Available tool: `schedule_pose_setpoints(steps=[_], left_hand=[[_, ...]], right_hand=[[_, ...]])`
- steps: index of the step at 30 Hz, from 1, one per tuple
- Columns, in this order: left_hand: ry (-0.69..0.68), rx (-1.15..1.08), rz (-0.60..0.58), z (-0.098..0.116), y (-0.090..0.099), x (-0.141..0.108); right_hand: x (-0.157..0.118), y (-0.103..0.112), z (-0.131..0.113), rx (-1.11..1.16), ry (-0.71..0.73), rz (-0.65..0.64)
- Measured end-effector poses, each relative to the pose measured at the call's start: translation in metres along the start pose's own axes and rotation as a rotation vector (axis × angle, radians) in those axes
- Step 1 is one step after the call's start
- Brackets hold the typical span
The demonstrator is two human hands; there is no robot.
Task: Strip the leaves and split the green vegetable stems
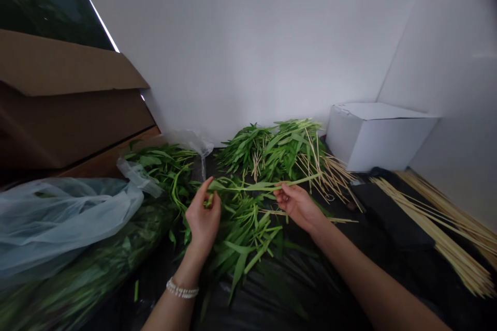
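Note:
A long green stem with narrow leaves, which looks like water spinach (254,186), stretches level between my two hands. My right hand (298,206) pinches it between thumb and fingertips, and its pale end sticks out to the right. At the leafy end on the left is my left hand (204,217), with thumb and forefinger curled around the greens; part of its grip is hidden. A loose heap of cut leafy stems (244,243) lies below and between the hands. Behind them sit bunches of the same greens (287,145) with thin wooden sticks (330,173) among them.
At left, a clear plastic bag (70,217) covers more greens, with another leafy pile (163,160) beside it. An open cardboard box (73,124) stands behind. On the right are a white box (380,132), a black block (392,212) and long sticks (446,238). Black sheeting (310,295) covers the surface.

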State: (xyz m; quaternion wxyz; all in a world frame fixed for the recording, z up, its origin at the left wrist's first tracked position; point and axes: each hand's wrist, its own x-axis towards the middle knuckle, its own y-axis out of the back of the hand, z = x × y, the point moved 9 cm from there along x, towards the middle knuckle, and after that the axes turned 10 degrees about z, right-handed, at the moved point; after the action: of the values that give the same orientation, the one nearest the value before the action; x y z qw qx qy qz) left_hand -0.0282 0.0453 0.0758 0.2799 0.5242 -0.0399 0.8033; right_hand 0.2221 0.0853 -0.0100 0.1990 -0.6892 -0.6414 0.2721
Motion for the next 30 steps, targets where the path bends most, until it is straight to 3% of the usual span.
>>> schedule_pose_setpoints(steps=[5, 12, 17, 24, 30], left_hand=[[0.099, -0.034, 0.092, -0.014, 0.014, 0.012], [-0.149, -0.078, -0.021, 0.015, 0.003, 0.003], [-0.236, -0.085, -0.049, 0.022, -0.002, -0.006], [-0.377, -0.025, -0.23, 0.022, -0.021, -0.02], [-0.378, -0.016, -0.402, 0.02, -0.032, -0.031]], right_hand=[[0.003, 0.003, -0.005, 0.05, -0.003, 0.002], [0.005, 0.008, -0.003, 0.011, 0.035, -0.009], [0.004, 0.005, -0.003, -0.008, 0.056, -0.026], [-0.001, -0.004, -0.004, -0.11, 0.092, -0.07], [0.0, -0.004, -0.002, -0.266, 0.155, -0.078]])
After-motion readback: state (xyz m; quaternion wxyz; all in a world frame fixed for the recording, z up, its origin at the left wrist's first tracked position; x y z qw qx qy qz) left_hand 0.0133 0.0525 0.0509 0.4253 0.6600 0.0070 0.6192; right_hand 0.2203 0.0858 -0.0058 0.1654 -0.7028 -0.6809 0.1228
